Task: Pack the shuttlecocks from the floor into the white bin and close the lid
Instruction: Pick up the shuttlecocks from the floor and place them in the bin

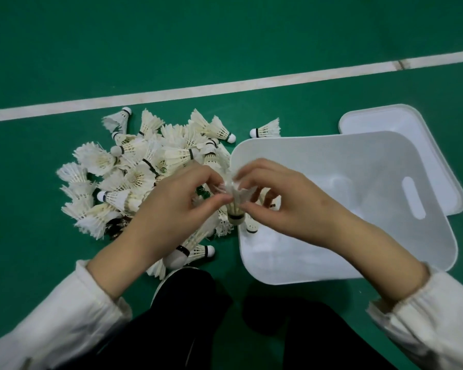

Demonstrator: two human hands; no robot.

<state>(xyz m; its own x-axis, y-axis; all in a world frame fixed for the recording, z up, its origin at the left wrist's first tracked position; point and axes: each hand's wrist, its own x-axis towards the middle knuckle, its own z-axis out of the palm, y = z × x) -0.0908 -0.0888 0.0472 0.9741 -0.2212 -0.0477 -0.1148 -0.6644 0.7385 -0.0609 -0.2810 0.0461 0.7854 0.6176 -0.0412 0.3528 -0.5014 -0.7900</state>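
Pile of shuttlecocks (134, 177) sits on the floor (38, 209), left of the bin (372, 161), right up against its left wall. The lid (380, 121) lies behind the bin, partly hidden by its far right corner. A stray shuttlecock (266, 129) rests between pile and lid. The court line (225, 86) runs behind everything. Left hand (171, 209) and right hand (275, 198) meet over the bin's left rim, pinching the held shuttlecock (235, 204) between them.

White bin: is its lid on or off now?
Off. The lid lies on the floor behind the white bin, whose inside shows.
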